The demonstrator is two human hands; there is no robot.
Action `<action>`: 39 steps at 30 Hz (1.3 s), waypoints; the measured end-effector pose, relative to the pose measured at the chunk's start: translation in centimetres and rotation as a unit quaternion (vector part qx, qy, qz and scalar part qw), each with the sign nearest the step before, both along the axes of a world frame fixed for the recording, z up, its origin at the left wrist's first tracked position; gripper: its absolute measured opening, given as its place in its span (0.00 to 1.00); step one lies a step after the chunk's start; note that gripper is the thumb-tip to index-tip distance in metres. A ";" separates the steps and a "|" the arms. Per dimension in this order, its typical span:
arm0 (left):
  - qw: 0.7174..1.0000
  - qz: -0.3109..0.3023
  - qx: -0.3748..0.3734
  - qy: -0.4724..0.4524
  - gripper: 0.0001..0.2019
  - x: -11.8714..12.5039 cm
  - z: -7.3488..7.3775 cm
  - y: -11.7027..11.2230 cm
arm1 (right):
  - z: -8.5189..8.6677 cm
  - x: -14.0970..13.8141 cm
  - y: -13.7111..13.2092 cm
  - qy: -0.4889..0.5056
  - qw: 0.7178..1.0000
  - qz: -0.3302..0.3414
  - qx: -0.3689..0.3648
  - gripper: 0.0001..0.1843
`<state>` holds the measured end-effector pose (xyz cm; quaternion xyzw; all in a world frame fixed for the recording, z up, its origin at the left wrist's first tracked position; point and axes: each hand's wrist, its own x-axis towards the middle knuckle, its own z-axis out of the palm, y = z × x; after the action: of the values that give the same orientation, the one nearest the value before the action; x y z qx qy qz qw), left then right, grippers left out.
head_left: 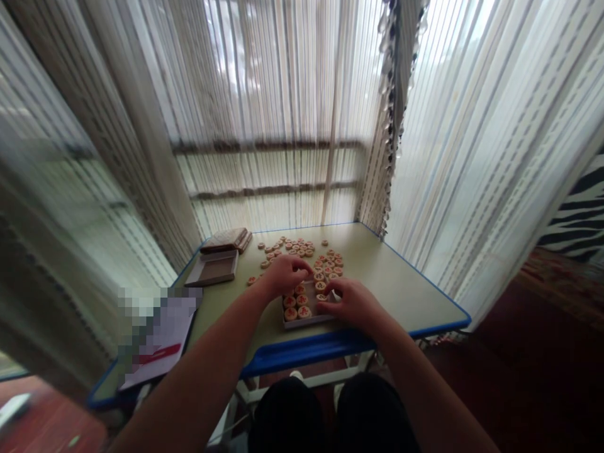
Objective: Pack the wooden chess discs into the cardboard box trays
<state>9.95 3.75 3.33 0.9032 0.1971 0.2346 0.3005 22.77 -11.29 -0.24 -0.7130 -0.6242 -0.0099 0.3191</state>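
Note:
A shallow open box [309, 321] lies near the table's front edge, with several round xiangqi pieces [304, 312] in rows along its left side, red characters facing up. My right hand [353, 303] is over the box's right side, thumb and forefinger closed on a xiangqi piece [321, 297] low in the box. Just beyond that, another piece [320, 285] lies in line with it. My left hand [284, 275] reaches over the box's far left part, its fingers curled together; whatever its fingertips hold is hidden from me.
Loose xiangqi pieces [302, 246] are scattered beyond the box. At the back left are an empty box lid [214, 269] and a folded board-like item [226, 240]. A partly blurred paper [165, 336] with a red strip lies at the left edge of the blue-rimmed table [401, 292]. Curtains surround it.

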 end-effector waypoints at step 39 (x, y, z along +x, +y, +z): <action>0.972 -0.151 0.179 0.014 0.07 0.7 -1.0 -0.2 | 0.4 0.4 -0.4 0.069 0.997 0.034 -0.007 0.08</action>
<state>10.67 3.53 2.28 0.9647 0.0172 0.2057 0.1633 23.12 -11.71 0.19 -0.6928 -0.6246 0.0541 0.3563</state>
